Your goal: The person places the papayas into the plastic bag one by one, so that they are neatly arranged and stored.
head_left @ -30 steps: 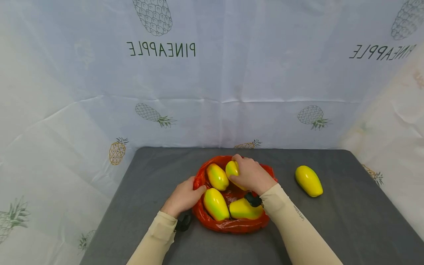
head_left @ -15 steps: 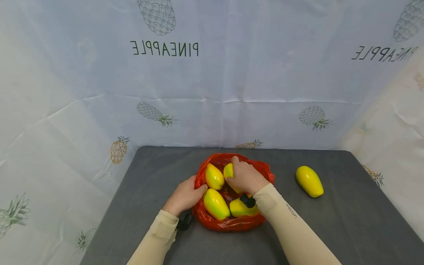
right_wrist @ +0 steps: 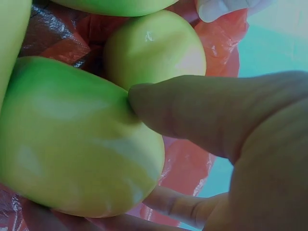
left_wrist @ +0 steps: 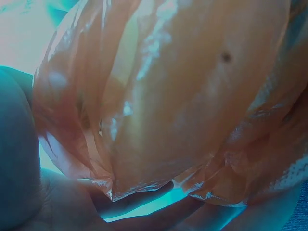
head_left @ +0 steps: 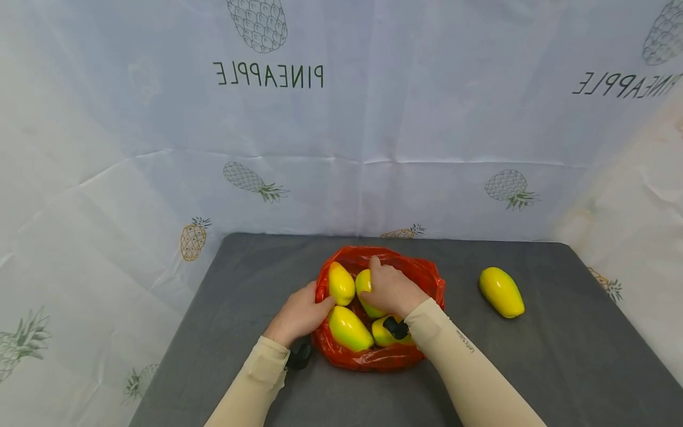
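Note:
A red plastic bag (head_left: 368,362) stands wide at the mouth on the table, with several glossy yellow-green papayas inside. At its left rim my left hand (head_left: 297,315) holds the plastic, thumb over the edge and fingers outside; the left wrist view shows these fingers under the bag's side (left_wrist: 168,106). Inside the bag my right hand (head_left: 393,289) grips one papaya (head_left: 364,286) near the far side. In the right wrist view the thumb lies across the gripped papaya (right_wrist: 77,144), with fingers beneath it. Beside it sit a far-left papaya (head_left: 341,284) and a front-left papaya (head_left: 349,328). Another (head_left: 380,333) is partly hidden by the right wrist.
One more papaya (head_left: 501,292) lies on the grey table (head_left: 235,279), right of the bag. Behind the table hangs a white cloth (head_left: 373,118) printed with pineapples. Similar cloth hangs at both sides.
My right hand has shifted slightly left and inward with the papaya it grips. The far-left papaya has moved a little left. My left hand keeps holding the bag rim.

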Demonstrator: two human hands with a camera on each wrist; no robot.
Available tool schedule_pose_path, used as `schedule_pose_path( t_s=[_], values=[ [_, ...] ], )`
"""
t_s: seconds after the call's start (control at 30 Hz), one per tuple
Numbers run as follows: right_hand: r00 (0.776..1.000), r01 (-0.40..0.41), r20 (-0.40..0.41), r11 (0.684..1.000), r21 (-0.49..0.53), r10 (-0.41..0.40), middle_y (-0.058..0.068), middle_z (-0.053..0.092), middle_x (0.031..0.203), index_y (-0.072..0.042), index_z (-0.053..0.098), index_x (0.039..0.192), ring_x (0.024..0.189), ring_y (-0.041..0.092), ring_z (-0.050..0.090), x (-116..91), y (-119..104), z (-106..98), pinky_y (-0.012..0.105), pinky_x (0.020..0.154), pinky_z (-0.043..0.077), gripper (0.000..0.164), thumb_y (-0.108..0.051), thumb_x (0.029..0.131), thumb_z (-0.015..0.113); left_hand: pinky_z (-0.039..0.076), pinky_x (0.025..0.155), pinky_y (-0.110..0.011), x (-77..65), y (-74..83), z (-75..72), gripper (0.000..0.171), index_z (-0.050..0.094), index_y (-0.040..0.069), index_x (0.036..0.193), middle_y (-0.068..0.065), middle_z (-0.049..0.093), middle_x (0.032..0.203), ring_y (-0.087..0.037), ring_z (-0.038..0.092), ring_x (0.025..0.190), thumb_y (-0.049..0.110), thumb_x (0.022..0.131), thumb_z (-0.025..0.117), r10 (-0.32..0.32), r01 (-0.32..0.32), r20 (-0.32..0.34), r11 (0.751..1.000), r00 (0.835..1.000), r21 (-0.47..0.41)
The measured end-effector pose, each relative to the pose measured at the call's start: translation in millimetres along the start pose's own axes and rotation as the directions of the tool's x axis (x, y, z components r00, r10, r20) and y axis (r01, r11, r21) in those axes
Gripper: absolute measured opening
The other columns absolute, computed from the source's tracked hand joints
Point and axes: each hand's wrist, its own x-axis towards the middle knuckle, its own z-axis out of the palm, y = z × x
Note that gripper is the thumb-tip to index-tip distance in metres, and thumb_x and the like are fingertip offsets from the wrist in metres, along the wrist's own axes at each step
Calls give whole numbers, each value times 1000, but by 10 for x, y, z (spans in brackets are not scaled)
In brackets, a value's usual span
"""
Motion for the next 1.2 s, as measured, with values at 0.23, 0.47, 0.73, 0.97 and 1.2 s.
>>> schedule_pose_path(
  t_s=[0.23,0.47,0.73,0.97,1.2],
  values=[
    [1000,3,10,1000,-11,-3,20,68,140,5,22,168,97,23,66,-5,5,5,45,101,61,99,-39,99,77,62,92,-45,23,-3,4,50,59,3,142,-9,74,116,-20,68,91,37,105,65,-9,9,-12,1000,1000,1],
    [1000,-11,18,1000,-4,11,17,71,124,5,25,166,90,22,65,-18,16,6,43,96,63,97,-39,98,78,63,90,-44,36,-16,25,49,58,4,142,-9,73,115,-21,68,89,35,105,65,-1,1,-8,1000,1000,1],
    [1000,-6,7,1000,-5,6,12,71,108,5,28,164,81,20,64,-5,43,24,40,87,63,95,-41,98,78,62,97,-48,56,-31,30,57,53,5,149,-10,71,128,-21,69,97,38,105,67,-16,16,-18,1000,1000,-15],
    [1000,-11,17,1000,-21,11,11,72,106,3,29,165,79,21,64,-28,76,5,38,82,62,95,-43,98,77,62,101,-52,73,-32,28,63,49,4,154,-12,70,135,-23,70,102,37,104,68,-15,15,-3,1000,1000,-19],
    [1000,-13,2,1000,-20,13,10,73,108,0,32,165,78,19,64,-94,112,-73,37,81,62,94,-46,97,78,62,101,-52,75,-26,27,65,47,5,156,-13,68,138,-23,70,105,36,104,69,-17,17,7,1000,1000,-23]
  ],
)
